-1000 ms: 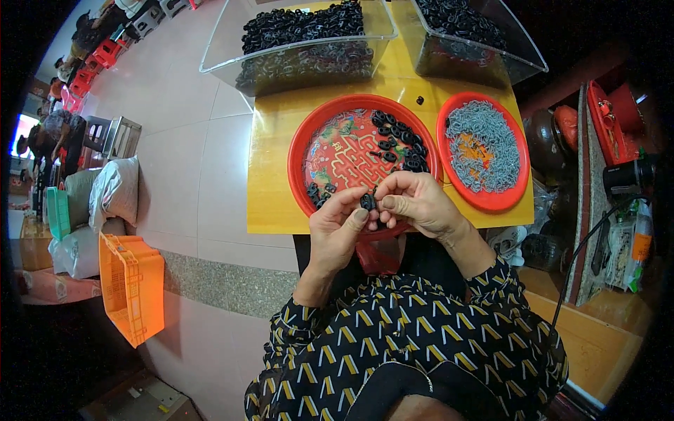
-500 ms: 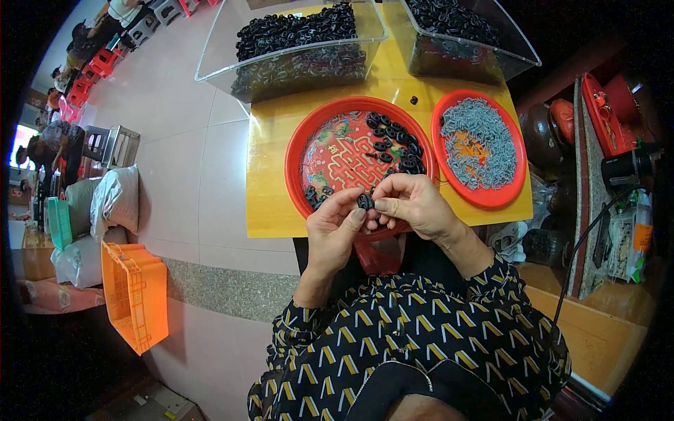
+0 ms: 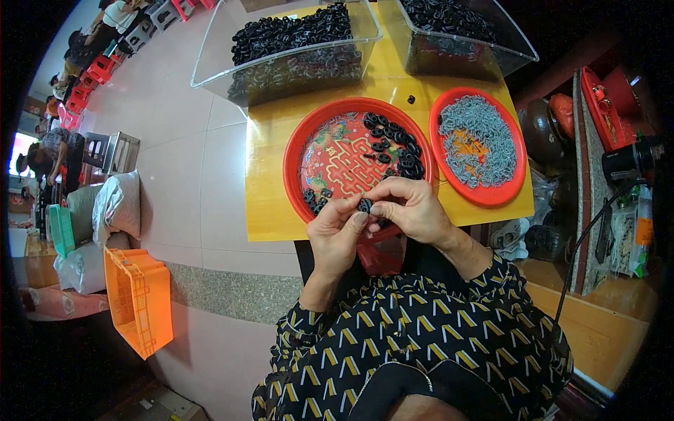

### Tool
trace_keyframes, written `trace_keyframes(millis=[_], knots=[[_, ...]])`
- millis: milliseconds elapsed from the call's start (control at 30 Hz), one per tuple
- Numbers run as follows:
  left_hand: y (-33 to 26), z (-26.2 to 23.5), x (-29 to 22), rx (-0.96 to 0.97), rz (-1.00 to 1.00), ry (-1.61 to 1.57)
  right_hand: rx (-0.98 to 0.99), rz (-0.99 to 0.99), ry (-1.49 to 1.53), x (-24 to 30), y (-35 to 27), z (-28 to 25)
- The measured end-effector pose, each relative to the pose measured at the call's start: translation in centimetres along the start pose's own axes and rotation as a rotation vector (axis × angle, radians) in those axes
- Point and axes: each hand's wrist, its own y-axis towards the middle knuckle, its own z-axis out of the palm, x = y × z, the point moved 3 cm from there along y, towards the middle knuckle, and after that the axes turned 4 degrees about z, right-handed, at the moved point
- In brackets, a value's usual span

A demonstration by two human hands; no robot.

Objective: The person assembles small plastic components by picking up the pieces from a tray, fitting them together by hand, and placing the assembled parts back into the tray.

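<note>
My left hand and my right hand meet over the near rim of a round red tray. Between their fingertips they pinch one small black oval plastic part. Both hands are closed on it; its underside is hidden by the fingers. In the tray, a pile of similar black parts lies along the right side, and a smaller group sits at the lower left, near my left hand. To the right, a red oval plate holds many small silvery metal pins or screws.
Two clear plastic bins full of black parts stand at the table's far side. One loose black piece lies on the yellow table. An orange crate and white sacks are on the floor at left.
My fingers have shifted slightly around the black part, which both hands still hold at nearly the same spot. The view has tilted a little.
</note>
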Motion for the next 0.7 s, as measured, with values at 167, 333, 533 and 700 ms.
trace_keyframes(millis=[167, 333, 533, 700], knots=[[0.04, -0.09, 0.1, -0.009, -0.003, -0.02, -0.009, -0.011, -0.059, 0.2, -0.03, 0.0], [0.59, 0.09, -0.22, -0.013, -0.015, -0.052, 0.023, 0.106, 0.219, -0.61, 0.43, -0.54], [0.68, -0.18, -0.3, -0.005, 0.001, -0.041, 0.014, 0.137, 0.161, 0.14, 0.06, -0.77], [0.58, 0.3, -0.51, 0.034, -0.02, 0.057, 0.056, 0.193, 0.135, 0.22, 0.33, -0.07]])
